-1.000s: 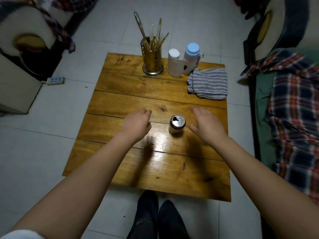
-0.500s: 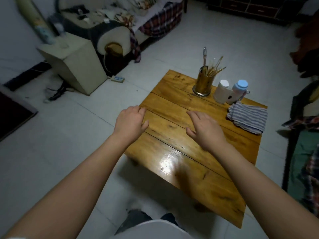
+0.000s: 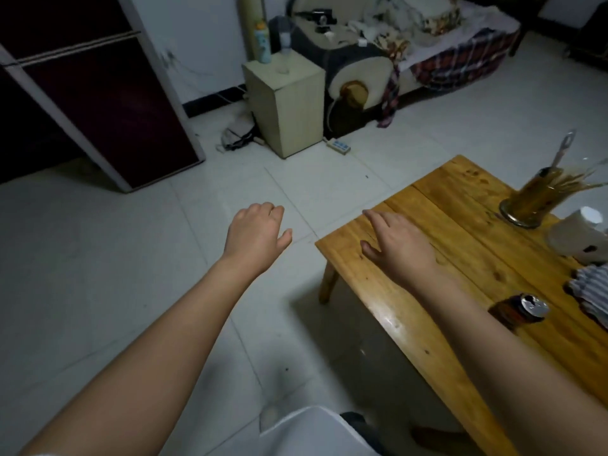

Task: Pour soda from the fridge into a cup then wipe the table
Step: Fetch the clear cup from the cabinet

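soda can (image 3: 522, 311) opened, upright on table (image 3: 388, 284) | left hand (image 3: 255, 236) loose, empty | right hand (image 3: 399, 246) flat, empty

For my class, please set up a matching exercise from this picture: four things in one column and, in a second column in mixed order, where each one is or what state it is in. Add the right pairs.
Things
1. soda can
2. striped cloth
3. left hand
4. power strip

Places or states
A. lies on the floor beside the pale cabinet
B. stands on the wooden table with its top open
C. held over the tiled floor, holding nothing
D. lies crumpled at the right edge of the picture, on the table

Pairs: 1-B, 2-D, 3-C, 4-A
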A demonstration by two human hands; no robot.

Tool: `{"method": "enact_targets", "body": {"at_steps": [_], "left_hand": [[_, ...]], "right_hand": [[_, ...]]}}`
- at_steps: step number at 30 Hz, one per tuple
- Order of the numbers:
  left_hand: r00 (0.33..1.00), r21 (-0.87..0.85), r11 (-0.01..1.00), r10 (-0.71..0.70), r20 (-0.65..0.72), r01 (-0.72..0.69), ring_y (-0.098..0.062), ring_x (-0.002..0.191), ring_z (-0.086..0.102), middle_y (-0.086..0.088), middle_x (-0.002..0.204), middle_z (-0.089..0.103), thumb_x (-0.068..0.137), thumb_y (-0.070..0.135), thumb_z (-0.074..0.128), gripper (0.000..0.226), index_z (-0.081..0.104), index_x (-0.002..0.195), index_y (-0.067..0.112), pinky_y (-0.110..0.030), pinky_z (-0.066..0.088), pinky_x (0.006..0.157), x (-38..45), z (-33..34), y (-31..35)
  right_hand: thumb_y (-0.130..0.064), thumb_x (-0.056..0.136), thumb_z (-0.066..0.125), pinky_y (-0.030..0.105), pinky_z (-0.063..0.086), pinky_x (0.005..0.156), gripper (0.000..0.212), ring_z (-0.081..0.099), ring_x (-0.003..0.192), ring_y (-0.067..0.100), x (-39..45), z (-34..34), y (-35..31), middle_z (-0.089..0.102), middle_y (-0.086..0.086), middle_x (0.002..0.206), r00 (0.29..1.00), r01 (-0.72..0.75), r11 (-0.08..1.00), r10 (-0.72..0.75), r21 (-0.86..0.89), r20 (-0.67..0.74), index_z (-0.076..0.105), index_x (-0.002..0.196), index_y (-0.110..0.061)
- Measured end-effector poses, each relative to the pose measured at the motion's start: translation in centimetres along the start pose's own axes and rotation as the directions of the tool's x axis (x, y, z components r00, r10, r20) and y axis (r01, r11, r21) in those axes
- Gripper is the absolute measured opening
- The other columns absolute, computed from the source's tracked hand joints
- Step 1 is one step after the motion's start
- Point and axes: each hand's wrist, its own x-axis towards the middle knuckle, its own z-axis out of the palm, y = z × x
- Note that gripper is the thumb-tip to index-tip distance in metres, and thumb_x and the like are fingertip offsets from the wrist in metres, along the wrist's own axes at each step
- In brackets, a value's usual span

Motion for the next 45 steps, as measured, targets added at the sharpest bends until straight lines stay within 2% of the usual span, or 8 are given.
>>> {"method": "enact_targets", "body": {"at_steps": [9, 17, 33, 45], "left_hand": [[0.986, -0.013, 0.986, -0.166, 0.02, 0.166, -0.026, 0.12, 0.045, -0.009, 0.127, 0.053, 0.094, 0.037, 0.041, 0.045, 0.048, 0.129, 0.008, -0.036, 0.032, 0.101, -5.5, 0.9, -8.6], [0.968, -0.036, 0.967, -0.252, -0.003, 0.252, -0.025, 0.122, 0.044, -0.008, 0.13, 0.052, 0.094, 0.037, 0.04, 0.047, 0.045, 0.132, 0.009, -0.035, 0.031, 0.101, -5.4, 1.2, -10.8], [0.939, -0.074, 0.936, -0.344, 0.002, 0.343, -0.025, 0.123, 0.042, -0.008, 0.132, 0.05, 0.095, 0.036, 0.04, 0.048, 0.042, 0.134, 0.01, -0.035, 0.031, 0.101, 3.3, 1.6, -10.9], [0.962, -0.065, 0.961, -0.267, 0.052, 0.27, -0.025, 0.123, 0.042, -0.008, 0.133, 0.049, 0.095, 0.036, 0.039, 0.048, 0.041, 0.135, 0.009, -0.036, 0.031, 0.103, 16.6, 3.5, -20.5]], "right_hand": [[-0.036, 0.093, 0.045, 0.034, 0.035, 0.103, 0.056, 0.035, 0.132, 0.022, 1.9, 1.7, -8.4, 0.04, 0.005, 0.144, 0.99, 0.136, 0.99, -0.136, -0.018, 0.043, 0.028, 0.142, -0.015], [-0.037, 0.093, 0.045, 0.035, 0.038, 0.103, 0.057, 0.037, 0.131, 0.022, 4.3, 2.1, -10.1, 0.04, 0.004, 0.144, 0.974, 0.22, 0.975, -0.218, -0.029, 0.059, 0.027, 0.142, -0.015], [-0.037, 0.094, 0.044, 0.035, 0.039, 0.101, 0.055, 0.039, 0.13, 0.023, 14.1, 2.4, -5.7, 0.043, 0.005, 0.142, 0.952, 0.298, 0.953, -0.293, -0.047, 0.091, 0.029, 0.142, -0.014], [-0.034, 0.093, 0.048, 0.037, 0.041, 0.097, 0.054, 0.041, 0.127, 0.026, 28.3, 4.6, -8.0, 0.045, 0.007, 0.14, 0.967, 0.228, 0.974, -0.225, -0.01, 0.118, 0.031, 0.14, -0.013]]}}
